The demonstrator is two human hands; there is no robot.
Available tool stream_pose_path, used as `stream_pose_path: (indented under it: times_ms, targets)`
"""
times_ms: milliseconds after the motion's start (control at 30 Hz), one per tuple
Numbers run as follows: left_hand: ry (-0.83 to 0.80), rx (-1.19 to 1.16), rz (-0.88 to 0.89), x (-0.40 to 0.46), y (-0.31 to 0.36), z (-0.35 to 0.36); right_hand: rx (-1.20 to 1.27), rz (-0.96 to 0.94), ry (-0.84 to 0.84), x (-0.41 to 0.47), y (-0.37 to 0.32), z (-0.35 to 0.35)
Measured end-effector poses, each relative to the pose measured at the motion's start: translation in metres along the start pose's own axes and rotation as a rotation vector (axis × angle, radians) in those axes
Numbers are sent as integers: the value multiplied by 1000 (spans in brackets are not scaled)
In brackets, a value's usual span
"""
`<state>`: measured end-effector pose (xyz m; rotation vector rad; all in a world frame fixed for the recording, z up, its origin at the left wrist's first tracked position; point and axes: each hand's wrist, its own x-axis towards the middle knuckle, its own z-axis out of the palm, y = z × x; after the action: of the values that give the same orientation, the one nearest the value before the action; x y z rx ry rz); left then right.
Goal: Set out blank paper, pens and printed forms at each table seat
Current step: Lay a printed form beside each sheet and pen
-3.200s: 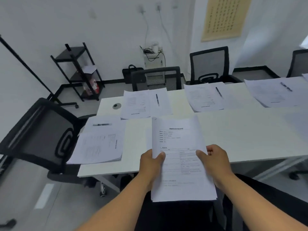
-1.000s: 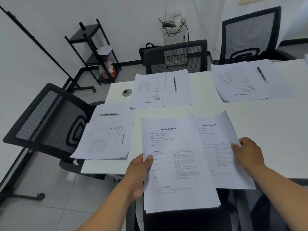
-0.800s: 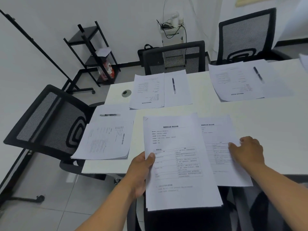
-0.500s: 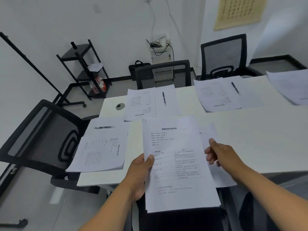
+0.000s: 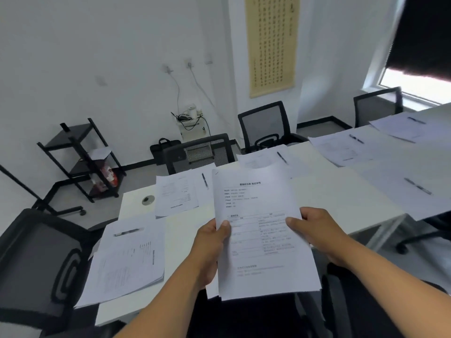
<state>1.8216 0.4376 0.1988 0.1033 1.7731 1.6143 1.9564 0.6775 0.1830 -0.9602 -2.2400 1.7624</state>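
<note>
White forms [image 5: 263, 230] up in front of me, held over the near edge of the table [image 5: 324, 191]. My left hand [image 5: 210, 242] pinches the stack's left edge, thumb on top; my right hand [image 5: 314, 228] grips the right edge. Both forearms reach forward. Papers [image 5: 127, 259] with a pen [image 5: 125, 232] lie at the left seat.

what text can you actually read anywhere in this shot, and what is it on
"数据标注员 岗位详情": heading of the top printed form, held by the left hand and right hand; my best reading.
Body text and table on that form: too blurred to read.
Hanging scroll on the wall: columns of calligraphy, too small to read.
Forms at the table seats: print too small to read.
Red package on the black shelf: unreadable.
</note>
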Motion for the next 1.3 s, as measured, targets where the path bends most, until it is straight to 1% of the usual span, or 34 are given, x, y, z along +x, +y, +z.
stream_pose_path:
  times_ms: [133,267,433,567,667,833,933,1033,1167,1300]
  targets:
    - [-63,93,28,-18,15,32,26,5,81,-49,-10,-34]
    - [-114,147,44,-32,17,70,32,29,167,-87,-4,-66]
    - [-254,188,79,-54,19,147,0,77,318,-136,12,-132]
    - [-338,224,112,-72,24,225,45,60,418,-178,24,-195]
    - [-376,251,134,-83,17,281,70,68,455,-206,39,-240]
    - [-458,279,157,-110,-9,393,102,61,529,-253,81,-338]
    - [-438,268,146,-129,-31,463,87,73,517,-271,121,-405]
    - [-427,228,131,-144,-49,526,72,69,498,-290,143,-461]
    - [-436,210,121,-166,-62,595,39,84,526,-316,165,-525]
    - [-456,195,124,-163,-70,647,0,71,553,-329,174,-570]
